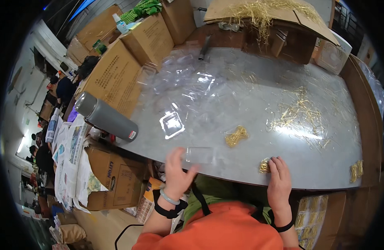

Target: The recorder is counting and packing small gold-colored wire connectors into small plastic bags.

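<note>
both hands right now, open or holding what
Left hand: open, blurred, beside a clear plastic box; contact unclear.
Right hand: fingers at a small gold bundle; whether it grips cannot be told.

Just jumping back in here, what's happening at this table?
A person's left hand, blurred, is at a clear plastic box; whether it grips it is unclear. The right hand is at a small gold bundle near the front edge. A second bundle lies farther in, loose gold pieces are scattered to the right, and more clear boxes lie toward the back left.
</note>
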`<state>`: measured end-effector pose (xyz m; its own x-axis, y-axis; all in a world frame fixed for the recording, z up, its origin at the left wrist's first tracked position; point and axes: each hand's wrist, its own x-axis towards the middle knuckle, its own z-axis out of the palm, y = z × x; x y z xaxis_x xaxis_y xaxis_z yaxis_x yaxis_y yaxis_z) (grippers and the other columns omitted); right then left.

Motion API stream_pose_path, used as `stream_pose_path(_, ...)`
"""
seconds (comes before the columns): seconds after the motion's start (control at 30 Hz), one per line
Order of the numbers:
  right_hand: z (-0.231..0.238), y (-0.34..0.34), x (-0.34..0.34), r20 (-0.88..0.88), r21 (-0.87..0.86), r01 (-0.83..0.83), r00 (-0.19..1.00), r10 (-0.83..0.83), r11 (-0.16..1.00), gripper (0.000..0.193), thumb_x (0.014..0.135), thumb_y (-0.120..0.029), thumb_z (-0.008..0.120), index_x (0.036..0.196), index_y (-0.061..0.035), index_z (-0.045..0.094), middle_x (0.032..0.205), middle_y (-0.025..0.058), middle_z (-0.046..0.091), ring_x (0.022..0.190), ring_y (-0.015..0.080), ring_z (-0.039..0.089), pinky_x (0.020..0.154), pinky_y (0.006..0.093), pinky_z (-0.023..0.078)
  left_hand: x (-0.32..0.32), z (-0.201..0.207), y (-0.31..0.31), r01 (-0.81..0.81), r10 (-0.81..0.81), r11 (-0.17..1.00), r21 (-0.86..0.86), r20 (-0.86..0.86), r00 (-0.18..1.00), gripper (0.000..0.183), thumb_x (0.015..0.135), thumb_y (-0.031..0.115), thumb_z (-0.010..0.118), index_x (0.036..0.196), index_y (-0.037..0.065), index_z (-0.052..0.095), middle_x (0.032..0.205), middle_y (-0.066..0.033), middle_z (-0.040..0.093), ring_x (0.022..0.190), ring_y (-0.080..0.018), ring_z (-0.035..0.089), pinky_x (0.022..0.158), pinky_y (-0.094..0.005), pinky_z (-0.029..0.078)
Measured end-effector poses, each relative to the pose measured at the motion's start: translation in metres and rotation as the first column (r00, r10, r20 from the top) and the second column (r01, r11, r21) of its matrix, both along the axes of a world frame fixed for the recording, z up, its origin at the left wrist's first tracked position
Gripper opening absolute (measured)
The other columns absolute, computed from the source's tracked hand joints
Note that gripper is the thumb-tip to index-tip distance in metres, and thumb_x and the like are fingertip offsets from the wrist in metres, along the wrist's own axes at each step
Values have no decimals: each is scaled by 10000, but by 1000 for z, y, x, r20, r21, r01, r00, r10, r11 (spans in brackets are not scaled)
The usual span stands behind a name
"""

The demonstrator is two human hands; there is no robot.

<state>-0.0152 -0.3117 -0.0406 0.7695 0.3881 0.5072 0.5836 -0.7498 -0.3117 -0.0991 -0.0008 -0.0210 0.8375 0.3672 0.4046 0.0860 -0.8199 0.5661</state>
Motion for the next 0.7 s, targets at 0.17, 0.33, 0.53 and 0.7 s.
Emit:
stream_pose_path(0.17, 3, 3, 1, -17, 30, -11, 1000, 11, 999, 404, 844, 77, 592, 1236, -6, 641, 1271, 145, 650, 1220, 376, 622, 1008, 457, 529, 13, 0, 13, -131, 141, 984, 124, -72, 987, 315, 900, 243, 755, 1013, -19, 620, 975, -208, 596, 875, -350, 649, 767, -442, 505)
stream_pose_path(0.33, 2, -2, 1, -14, 34, -27, 1000, 28, 999, 392, 854, 66, 604, 1238, 1, 645, 1269, 145, 645, 1217, 382, 621, 1009, 453, 536, -14, 15, -16, -26, -108, 760, -649, -166, 980, 134, 910, 12, 672, 836, -20, 566, 1021, -190, 640, 806, -261, 727, 602, -334, 585)
stream_pose_path(0.53, 3, 9, -2, -38, 51, -48, 998, 50, 998, 392, 843, 67, 609, 1229, 9, 647, 1262, 158, 642, 1212, 389, 620, 1015, 456, 531, -42, -27, -56, -173, -522, 302, -938, -314, 793, 232, 961, 13, 664, 824, 10, 478, 1130, -210, 640, 1017, -280, 732, 709, -352, 668)
stream_pose_path(0.7, 2, 22, -6, -33, 66, -117, 992, 119, 991, 381, 837, 46, 609, 1215, 22, 648, 1259, 158, 637, 1225, 388, 609, 1021, 475, 524, -11, -37, -78, -259, -583, 77, -963, -255, 772, 188, 1043, 90, 605, 965, -19, 473, 1227, -229, 593, 1138, -320, 685, 939, -420, 628)
